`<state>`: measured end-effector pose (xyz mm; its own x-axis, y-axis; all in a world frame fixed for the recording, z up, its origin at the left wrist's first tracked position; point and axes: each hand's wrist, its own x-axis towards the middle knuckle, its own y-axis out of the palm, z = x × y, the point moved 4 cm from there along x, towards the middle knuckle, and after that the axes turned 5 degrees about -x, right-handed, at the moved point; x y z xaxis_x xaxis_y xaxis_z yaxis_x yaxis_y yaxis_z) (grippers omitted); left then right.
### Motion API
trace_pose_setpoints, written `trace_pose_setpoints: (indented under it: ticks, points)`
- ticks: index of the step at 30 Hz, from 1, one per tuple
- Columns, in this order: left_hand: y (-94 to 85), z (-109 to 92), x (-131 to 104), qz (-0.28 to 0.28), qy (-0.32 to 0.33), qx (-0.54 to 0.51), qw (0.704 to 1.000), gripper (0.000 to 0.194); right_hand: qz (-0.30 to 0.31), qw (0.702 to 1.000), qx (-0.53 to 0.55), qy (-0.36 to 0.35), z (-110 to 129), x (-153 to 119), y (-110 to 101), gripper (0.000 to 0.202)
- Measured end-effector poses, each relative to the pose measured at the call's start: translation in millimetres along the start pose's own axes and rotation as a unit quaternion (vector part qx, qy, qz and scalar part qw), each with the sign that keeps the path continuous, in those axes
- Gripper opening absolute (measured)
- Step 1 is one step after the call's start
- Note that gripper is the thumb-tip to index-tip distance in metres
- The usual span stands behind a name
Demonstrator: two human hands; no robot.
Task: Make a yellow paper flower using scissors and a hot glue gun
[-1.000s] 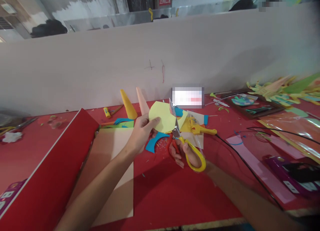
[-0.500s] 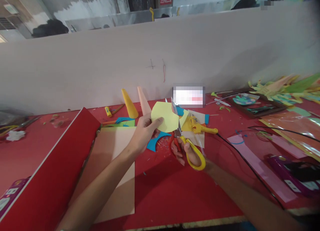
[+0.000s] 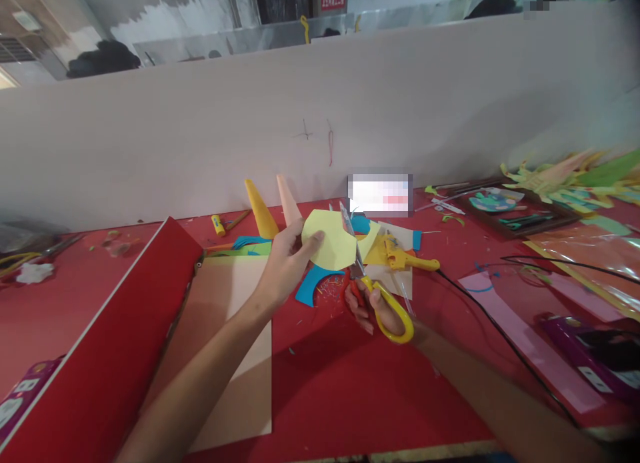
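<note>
My left hand (image 3: 289, 263) pinches a piece of pale yellow paper (image 3: 330, 241) by its left side, thumb on top. In my right hand (image 3: 376, 309) is a pair of scissors (image 3: 393, 309) with one yellow and one red handle loop. The scissor blades stand at the paper's right edge, where a strip curls away. Beneath the paper lies a curved blue paper piece (image 3: 306, 288). Just right of the blades, a yellow glue gun (image 3: 413, 260) rests on paper scraps.
A yellow cone (image 3: 261, 213) and a pink cone (image 3: 289, 199) stand by the white partition. On the left, a red board (image 3: 115, 336) leans beside a large peach sheet (image 3: 240, 383). A black cord (image 3: 500, 353), pink strips (image 3: 530, 349) and a purple device (image 3: 595, 356) lie rightward.
The whole view has shifted slightly. The paper sits a little lower against the blades, and both hands keep their hold.
</note>
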<state>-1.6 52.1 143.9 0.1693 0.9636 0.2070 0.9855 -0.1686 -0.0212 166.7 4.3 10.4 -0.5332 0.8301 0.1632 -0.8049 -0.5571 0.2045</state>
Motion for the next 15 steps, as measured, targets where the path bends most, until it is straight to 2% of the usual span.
trace_pose_setpoints:
  ticks: [5, 15]
  points:
    - [3.7, 1.9, -0.2, 0.024, -0.023, -0.01, 0.999, 0.037, 0.0, 1.0, -0.004, -0.001, -2.5, -1.2, -0.6, 0.07]
    - [0.2, 2.9, -0.1, 0.024, -0.023, 0.02, 0.999, 0.027, -0.01, 1.0, -0.008, 0.018, -6.5, -0.8, -2.9, 0.072]
